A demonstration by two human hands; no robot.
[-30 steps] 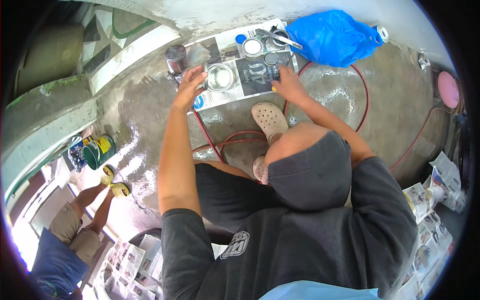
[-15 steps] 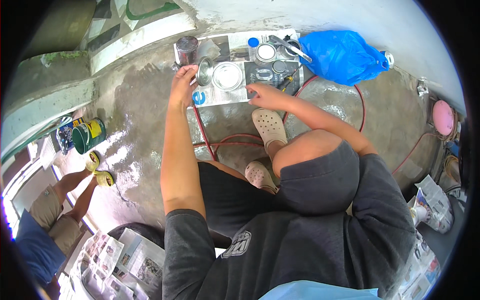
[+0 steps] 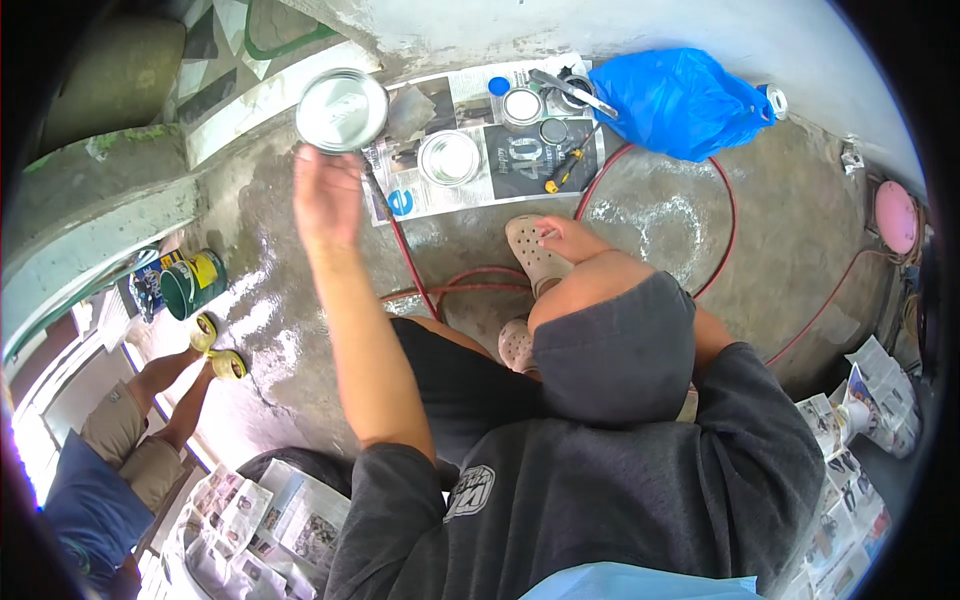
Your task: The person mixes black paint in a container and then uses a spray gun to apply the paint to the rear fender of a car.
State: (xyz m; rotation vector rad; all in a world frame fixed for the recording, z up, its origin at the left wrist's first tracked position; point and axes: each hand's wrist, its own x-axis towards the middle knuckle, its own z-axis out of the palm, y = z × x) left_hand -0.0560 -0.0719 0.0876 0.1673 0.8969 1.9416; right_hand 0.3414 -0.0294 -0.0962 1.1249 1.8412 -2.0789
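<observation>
Head view: two hands [image 3: 330, 195], one lid [image 3: 342, 112] in left

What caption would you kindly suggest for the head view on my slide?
Left hand holding up a round silvery lid, silvery can on newspaper, right hand by the knee.

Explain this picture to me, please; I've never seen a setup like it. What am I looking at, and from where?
There is no machine here, just two bare hands. A camera worn on the head looks down at them; its wide fisheye lens bends straight edges. The left hand holds up a round silver lid. The right hand is near the knee and looks empty. On the newspaper lie a silver can, a jar and a screwdriver. Beside it sits a blue bag.
</observation>
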